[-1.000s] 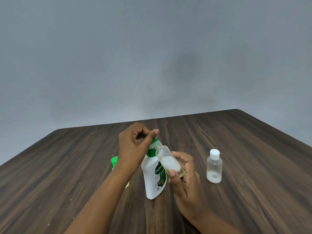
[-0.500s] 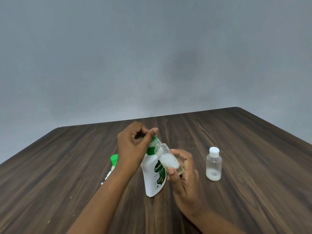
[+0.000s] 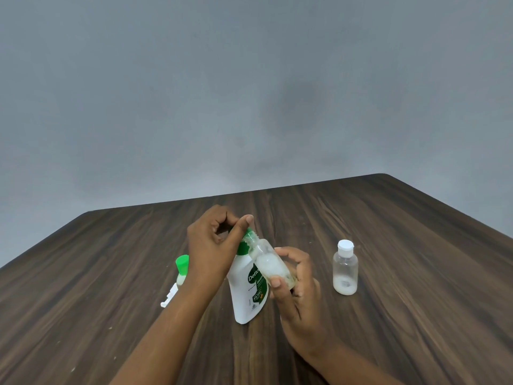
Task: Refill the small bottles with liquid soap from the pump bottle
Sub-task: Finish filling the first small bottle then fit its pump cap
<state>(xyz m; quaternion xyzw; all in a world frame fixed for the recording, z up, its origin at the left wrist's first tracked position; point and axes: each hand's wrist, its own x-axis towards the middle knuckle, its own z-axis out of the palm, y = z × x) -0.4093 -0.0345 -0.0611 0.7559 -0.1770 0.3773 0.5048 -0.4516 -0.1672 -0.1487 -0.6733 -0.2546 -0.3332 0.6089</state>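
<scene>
Head view, bench: I see a dark wood-grain bench (image 3: 388, 315) under a grey wall.
Pump bottle: the white pump bottle (image 3: 247, 295) with a green collar stands at centre, leaning a little toward 11 o'clock.
Left hand: my left hand (image 3: 213, 245) sits on the pump head, fingers curled shut around it, thumb stretched toward 2 o'clock.
Right hand: my right hand (image 3: 297, 287) has its fingers clamped on the open small bottle (image 3: 270, 263), at 3 o'clock of the pump bottle.
Open small bottle: tilted, its uncapped mouth touching the pump at 11 o'clock, white soap inside.
Capped small bottle: the capped small bottle (image 3: 345, 269) stands upright at 3 o'clock, well apart, a little soap at its bottom.
Green-capped item: the green-capped item (image 3: 181, 266) at 9 o'clock is partly hidden by my forearm; I cannot tell what it is.
</scene>
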